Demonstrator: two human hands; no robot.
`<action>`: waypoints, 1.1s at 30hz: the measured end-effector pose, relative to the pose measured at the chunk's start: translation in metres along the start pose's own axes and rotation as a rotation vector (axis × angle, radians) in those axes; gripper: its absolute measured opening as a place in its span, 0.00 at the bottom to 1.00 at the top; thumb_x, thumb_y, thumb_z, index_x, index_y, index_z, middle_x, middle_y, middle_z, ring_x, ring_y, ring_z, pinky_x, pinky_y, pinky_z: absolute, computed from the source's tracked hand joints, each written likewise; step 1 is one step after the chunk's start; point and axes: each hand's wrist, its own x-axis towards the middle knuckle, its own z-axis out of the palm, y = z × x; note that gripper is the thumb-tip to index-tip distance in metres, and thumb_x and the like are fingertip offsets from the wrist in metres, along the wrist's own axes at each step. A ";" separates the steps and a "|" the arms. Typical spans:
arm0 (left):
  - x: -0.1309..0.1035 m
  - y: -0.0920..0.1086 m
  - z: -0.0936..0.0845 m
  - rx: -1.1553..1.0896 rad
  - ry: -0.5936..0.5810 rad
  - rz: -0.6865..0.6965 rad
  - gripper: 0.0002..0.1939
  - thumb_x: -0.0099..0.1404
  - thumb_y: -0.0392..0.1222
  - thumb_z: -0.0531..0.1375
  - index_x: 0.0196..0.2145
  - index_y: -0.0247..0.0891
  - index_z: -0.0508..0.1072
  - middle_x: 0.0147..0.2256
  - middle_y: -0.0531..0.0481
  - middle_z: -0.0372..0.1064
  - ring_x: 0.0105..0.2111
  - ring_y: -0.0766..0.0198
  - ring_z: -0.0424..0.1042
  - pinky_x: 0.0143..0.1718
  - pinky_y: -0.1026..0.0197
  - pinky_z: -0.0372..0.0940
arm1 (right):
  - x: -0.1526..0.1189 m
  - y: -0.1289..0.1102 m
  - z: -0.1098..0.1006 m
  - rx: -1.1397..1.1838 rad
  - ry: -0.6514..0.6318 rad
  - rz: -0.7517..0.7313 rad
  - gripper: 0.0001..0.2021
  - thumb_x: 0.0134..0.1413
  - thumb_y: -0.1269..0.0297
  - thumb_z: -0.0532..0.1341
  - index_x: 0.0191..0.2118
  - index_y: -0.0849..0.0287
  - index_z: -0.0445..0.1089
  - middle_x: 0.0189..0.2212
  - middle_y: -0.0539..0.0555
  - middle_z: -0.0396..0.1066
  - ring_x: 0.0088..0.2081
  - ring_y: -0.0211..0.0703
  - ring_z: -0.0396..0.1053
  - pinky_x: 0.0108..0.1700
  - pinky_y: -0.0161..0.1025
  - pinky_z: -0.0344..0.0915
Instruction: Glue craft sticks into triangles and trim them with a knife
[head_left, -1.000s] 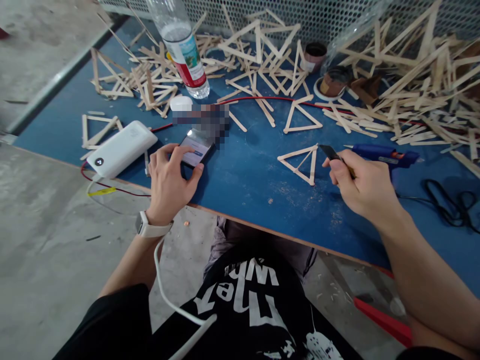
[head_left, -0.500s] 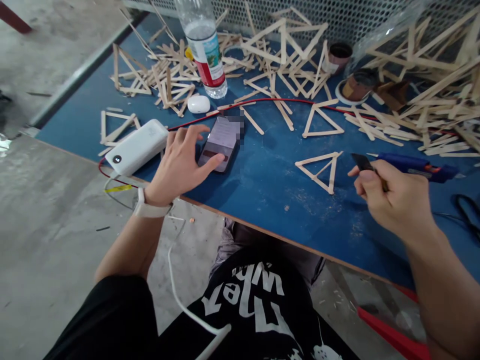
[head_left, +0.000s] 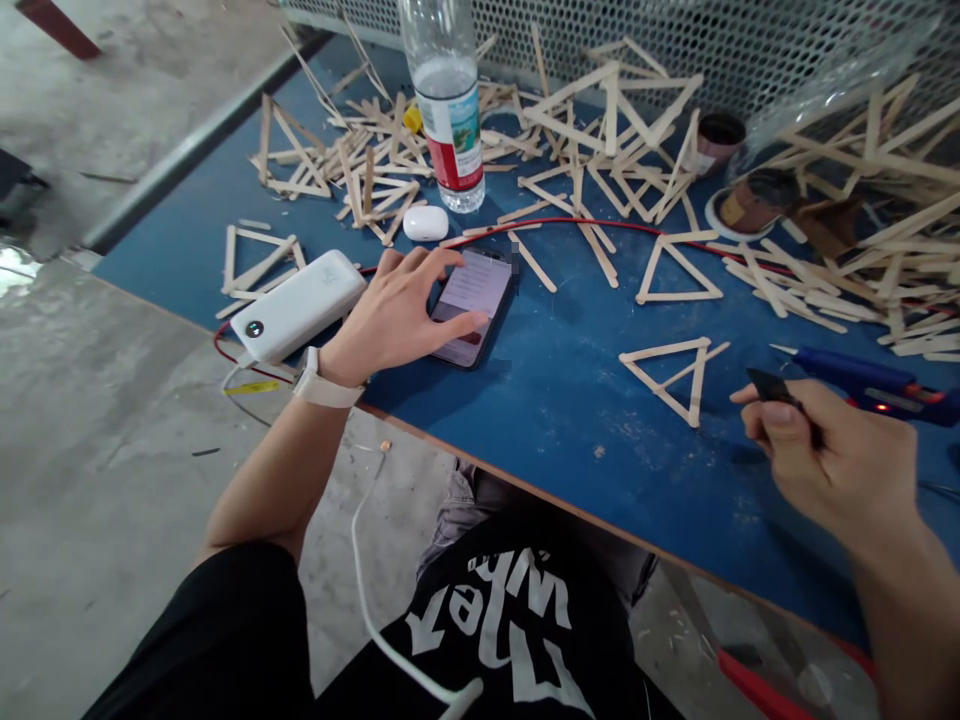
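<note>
My left hand [head_left: 409, 305] is spread over a smartphone [head_left: 480, 290] lying on the blue table, its thumb and index finger over the lit screen. In my right hand [head_left: 817, 440] is a utility knife [head_left: 772, 386], its dark blade pointing up and left; the grip is mostly hidden by my fingers. Left of that hand lies a small triangle of wooden craft sticks [head_left: 697, 385], with one stick set across it and sticking out past its side. Just beyond the same hand rests a blue glue gun [head_left: 862, 375] with a red light showing.
A white power bank [head_left: 300, 305], an earbud case [head_left: 425, 223] and a water bottle [head_left: 454, 130] stand near the phone. Heaped craft sticks [head_left: 585, 110] line the back by a perforated metal panel [head_left: 540, 22]. Another stick triangle [head_left: 681, 268] lies farther back. A red cable [head_left: 600, 222] crosses the table.
The view has shifted, so the table's things appear lower and farther right. My left index finger has moved over the phone's upper screen. My right hand still holds the knife.
</note>
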 end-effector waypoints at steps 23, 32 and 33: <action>0.005 -0.007 0.003 -0.071 -0.005 0.023 0.34 0.78 0.68 0.61 0.70 0.45 0.73 0.57 0.37 0.75 0.60 0.36 0.74 0.75 0.30 0.63 | 0.006 0.024 0.006 -0.108 0.112 -0.407 0.16 0.87 0.52 0.58 0.51 0.51 0.82 0.26 0.39 0.77 0.22 0.28 0.74 0.27 0.31 0.63; 0.004 -0.009 0.005 -0.055 0.015 0.038 0.31 0.78 0.65 0.62 0.68 0.43 0.73 0.59 0.37 0.76 0.61 0.35 0.75 0.74 0.28 0.64 | 0.005 0.024 0.006 -0.140 0.114 -0.382 0.15 0.87 0.53 0.58 0.51 0.50 0.82 0.28 0.40 0.80 0.23 0.30 0.76 0.28 0.33 0.65; 0.004 -0.009 0.005 -0.051 0.012 0.033 0.32 0.78 0.65 0.62 0.69 0.42 0.73 0.59 0.36 0.76 0.61 0.35 0.75 0.74 0.28 0.63 | 0.005 0.024 0.006 -0.135 0.112 -0.384 0.15 0.86 0.53 0.58 0.51 0.50 0.82 0.28 0.40 0.79 0.23 0.30 0.75 0.28 0.33 0.65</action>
